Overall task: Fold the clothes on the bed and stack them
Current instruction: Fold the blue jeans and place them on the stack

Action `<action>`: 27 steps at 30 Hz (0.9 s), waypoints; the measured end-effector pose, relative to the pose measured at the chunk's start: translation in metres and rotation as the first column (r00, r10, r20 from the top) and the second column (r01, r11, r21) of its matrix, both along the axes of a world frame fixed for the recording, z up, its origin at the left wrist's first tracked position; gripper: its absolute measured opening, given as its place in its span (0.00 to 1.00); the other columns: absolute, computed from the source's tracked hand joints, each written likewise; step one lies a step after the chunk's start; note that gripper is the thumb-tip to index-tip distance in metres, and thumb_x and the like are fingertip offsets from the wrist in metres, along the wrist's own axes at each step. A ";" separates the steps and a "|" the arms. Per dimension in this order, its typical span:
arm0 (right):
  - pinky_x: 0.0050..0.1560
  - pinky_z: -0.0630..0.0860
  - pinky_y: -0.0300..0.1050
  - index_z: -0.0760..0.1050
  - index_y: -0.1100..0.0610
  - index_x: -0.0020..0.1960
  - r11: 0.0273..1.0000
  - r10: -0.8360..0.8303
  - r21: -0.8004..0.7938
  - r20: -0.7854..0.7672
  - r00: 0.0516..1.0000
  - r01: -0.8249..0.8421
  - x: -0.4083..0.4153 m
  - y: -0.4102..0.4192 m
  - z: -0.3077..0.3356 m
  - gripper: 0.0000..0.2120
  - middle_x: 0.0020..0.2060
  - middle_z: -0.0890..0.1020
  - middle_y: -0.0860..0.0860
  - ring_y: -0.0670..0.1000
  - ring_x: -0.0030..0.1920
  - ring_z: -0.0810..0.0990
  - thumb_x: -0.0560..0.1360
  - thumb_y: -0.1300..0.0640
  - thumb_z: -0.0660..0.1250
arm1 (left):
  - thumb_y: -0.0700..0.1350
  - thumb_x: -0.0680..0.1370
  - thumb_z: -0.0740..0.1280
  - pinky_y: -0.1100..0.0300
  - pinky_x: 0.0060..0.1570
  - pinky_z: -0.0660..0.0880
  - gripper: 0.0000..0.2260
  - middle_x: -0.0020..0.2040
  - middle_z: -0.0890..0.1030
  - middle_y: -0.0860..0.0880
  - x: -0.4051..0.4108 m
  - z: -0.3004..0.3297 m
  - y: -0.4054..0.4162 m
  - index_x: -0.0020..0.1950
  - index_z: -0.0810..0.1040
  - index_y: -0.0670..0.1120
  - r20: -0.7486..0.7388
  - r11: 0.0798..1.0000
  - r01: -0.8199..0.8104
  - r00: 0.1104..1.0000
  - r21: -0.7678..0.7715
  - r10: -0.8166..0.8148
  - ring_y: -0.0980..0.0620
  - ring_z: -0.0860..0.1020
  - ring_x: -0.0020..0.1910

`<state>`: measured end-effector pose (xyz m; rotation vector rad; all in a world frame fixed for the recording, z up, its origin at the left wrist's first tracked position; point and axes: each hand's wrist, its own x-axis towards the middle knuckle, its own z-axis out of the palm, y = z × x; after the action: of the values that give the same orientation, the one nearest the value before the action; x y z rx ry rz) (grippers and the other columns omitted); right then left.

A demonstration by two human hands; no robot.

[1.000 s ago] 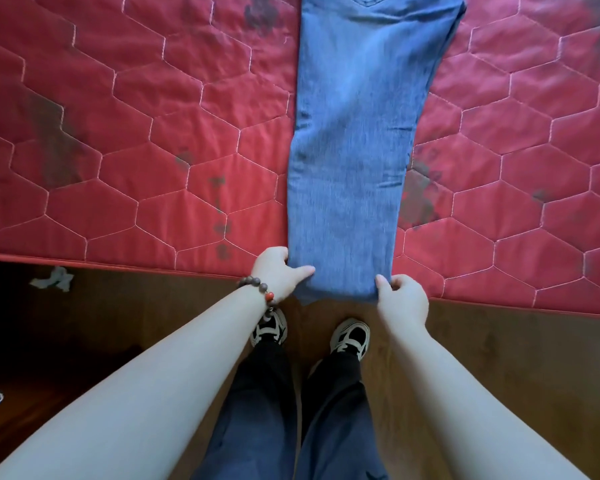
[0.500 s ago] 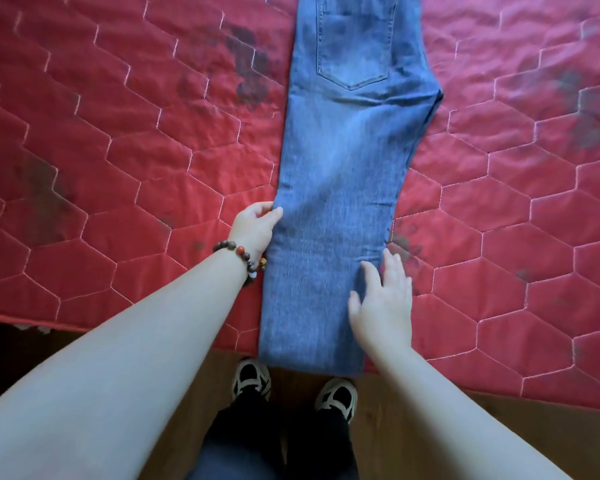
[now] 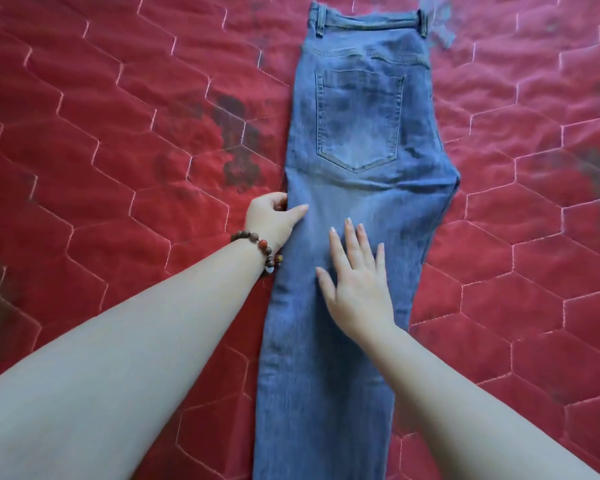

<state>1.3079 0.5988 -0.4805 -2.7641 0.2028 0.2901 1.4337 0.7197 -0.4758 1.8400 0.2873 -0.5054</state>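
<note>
Blue denim jeans (image 3: 357, 188), halved lengthwise (back pocket up), on red quilted mattress (image 3: 118, 133). Left hand (image 3: 271, 220) pinches their left edge; right hand (image 3: 355, 282) lies flat, fingers spread.

Illumination even and soft; no hard shadows, no glare. Colours saturated. Wide-angle distortion bends the quilt (image 3: 101, 140) stitching toward the frame edges. Forearms at lower left and lower right appear soft; centre reasonably sharp, with slight compression smear.
</note>
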 end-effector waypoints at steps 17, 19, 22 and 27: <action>0.75 0.41 0.64 0.49 0.56 0.78 0.976 -0.039 -0.213 0.043 0.998 0.048 0.143 -0.061 -0.012 0.34 0.78 0.50 0.55 0.53 0.78 0.46 0.78 0.38 0.44 | 0.47 0.72 0.74 0.60 0.34 0.78 0.06 0.34 0.85 0.51 0.147 -0.001 -0.032 0.37 0.83 0.46 -0.036 0.994 0.025 0.999 -0.105 -0.029 0.55 0.81 0.33; 0.74 0.38 0.63 0.44 0.52 0.78 0.968 -0.027 -0.249 0.036 0.999 0.035 0.173 -0.076 -0.014 0.33 0.78 0.46 0.53 0.52 0.78 0.42 0.78 0.36 0.40 | 0.46 0.72 0.75 0.56 0.38 0.80 0.06 0.35 0.85 0.51 0.169 -0.002 -0.043 0.37 0.84 0.46 -0.022 0.993 0.027 0.999 -0.117 -0.030 0.54 0.82 0.35; 0.74 0.36 0.64 0.40 0.47 0.78 0.958 -0.018 -0.287 0.020 1.000 0.023 0.205 -0.091 -0.015 0.33 0.78 0.43 0.51 0.52 0.78 0.40 0.77 0.35 0.37 | 0.46 0.71 0.75 0.59 0.36 0.79 0.07 0.33 0.84 0.52 0.197 -0.001 -0.058 0.35 0.83 0.46 0.011 0.994 0.022 1.000 -0.107 -0.021 0.57 0.81 0.32; 0.73 0.33 0.63 0.41 0.43 0.78 0.951 -0.012 -0.309 0.053 0.999 0.027 0.228 -0.104 -0.014 0.33 0.78 0.40 0.50 0.53 0.78 0.39 0.76 0.32 0.37 | 0.39 0.72 0.74 0.61 0.37 0.78 0.07 0.33 0.81 0.53 0.224 0.003 -0.068 0.36 0.80 0.47 0.132 0.993 -0.061 0.988 -0.104 0.075 0.59 0.78 0.31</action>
<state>1.5363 0.4953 -0.4947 -3.0736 0.2844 0.1961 1.6579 0.6515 -0.4730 1.7519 0.2274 -0.3392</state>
